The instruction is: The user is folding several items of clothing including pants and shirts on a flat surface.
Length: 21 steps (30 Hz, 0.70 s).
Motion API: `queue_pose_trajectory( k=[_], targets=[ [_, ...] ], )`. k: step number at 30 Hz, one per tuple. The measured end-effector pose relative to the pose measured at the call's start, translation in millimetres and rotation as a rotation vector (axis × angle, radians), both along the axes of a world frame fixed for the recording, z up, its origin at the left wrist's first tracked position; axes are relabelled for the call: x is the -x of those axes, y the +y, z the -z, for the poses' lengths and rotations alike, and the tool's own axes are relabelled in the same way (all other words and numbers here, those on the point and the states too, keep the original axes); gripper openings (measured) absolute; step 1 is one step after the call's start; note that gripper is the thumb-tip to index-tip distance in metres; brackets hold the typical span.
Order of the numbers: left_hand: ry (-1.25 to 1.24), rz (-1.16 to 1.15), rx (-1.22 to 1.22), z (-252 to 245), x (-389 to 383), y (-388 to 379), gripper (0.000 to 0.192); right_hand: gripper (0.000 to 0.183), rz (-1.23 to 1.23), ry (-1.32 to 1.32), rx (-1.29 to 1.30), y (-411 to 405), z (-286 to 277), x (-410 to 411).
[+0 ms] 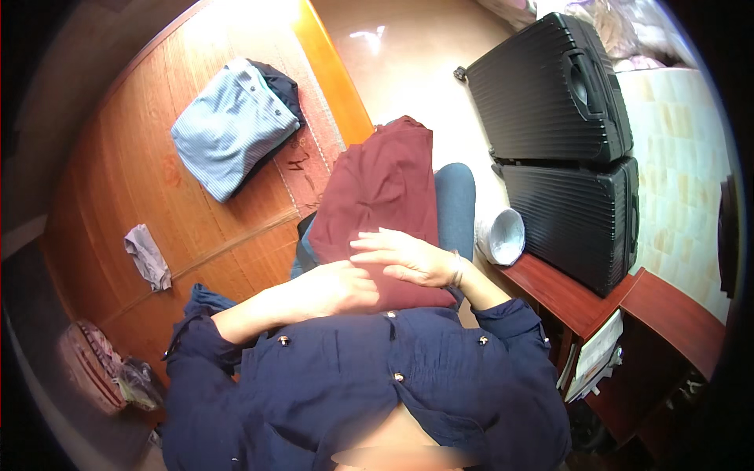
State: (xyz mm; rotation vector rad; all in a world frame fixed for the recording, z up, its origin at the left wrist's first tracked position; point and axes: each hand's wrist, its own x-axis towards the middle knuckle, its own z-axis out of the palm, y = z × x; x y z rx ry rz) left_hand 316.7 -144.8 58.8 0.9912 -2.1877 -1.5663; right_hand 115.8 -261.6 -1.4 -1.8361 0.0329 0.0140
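A maroon cloth garment [383, 194] lies folded across my lap, over blue jeans [456, 194]. Near its lower end my left hand [347, 288] rests on the cloth with bent fingers; whether it pinches any fabric cannot be told. Just to the right and slightly farther up, my right hand [406, 259], with a bracelet at the wrist, lies over the cloth with its fingers stretched and a little apart. To the left, a light-blue striped garment with dark buttons [230, 129] sits folded on top of a dark garment [280, 88] on the wooden surface.
A small pale cloth [147, 256] lies on the wooden surface [129, 176] at left. Two black ribbed suitcases [542, 94] stand at right, beside a lined round bin [506, 235] and reddish wooden furniture [554, 282] holding papers [598, 353]. Plastic-wrapped items [138, 382] are at lower left.
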Motion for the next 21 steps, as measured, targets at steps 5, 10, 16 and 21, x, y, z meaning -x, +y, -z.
queue_pose_trajectory(
  k=[5,10,16,21],
  targets=[
    [0.04,-0.076,0.084,-2,-4,3,0.021,0.039,0.101,-0.2,0.193,-8,-28,0],
    [0.349,-0.306,-0.01,10,-15,-1,0.019,0.044,0.089,-0.071,0.179,13,-28,14],
    [-0.162,-0.647,-0.175,53,-16,-7,0.033,0.044,0.142,-0.076,0.323,14,-45,10],
    [-0.171,-0.776,-0.394,56,-17,7,0.029,0.041,0.201,-0.028,0.305,19,-41,19]
  ],
)
